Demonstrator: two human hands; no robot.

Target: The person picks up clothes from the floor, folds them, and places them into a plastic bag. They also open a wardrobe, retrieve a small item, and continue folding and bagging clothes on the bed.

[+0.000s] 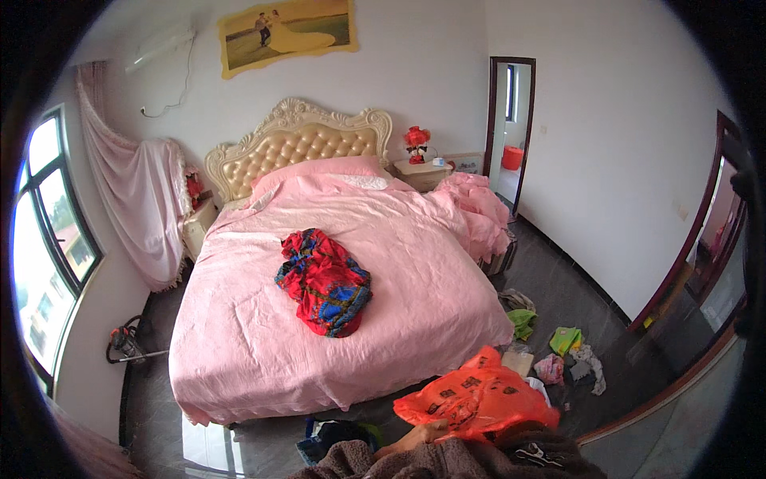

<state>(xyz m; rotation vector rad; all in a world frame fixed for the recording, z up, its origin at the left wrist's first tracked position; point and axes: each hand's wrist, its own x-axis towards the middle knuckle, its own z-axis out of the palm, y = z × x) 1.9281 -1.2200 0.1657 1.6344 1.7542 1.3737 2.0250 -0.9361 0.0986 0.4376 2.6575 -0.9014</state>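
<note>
An orange-red plastic bag with dark printing spreads out low in front of me, beyond the foot of the bed. My left hand is closed on its near left edge. A dark fleecy sleeve reaches the bag's right side, where the bag hides my right hand and its fingers. Whether anything is inside the bag I cannot tell. On the pink-covered bed lies a crumpled red and blue patterned cloth, apart from both hands.
Scattered clothes, among them a green piece, lie on the dark tiled floor right of the bed. Dark blue clothing lies at the bed's foot. A vacuum cleaner stands at left. Pink bedding is heaped by the nightstand.
</note>
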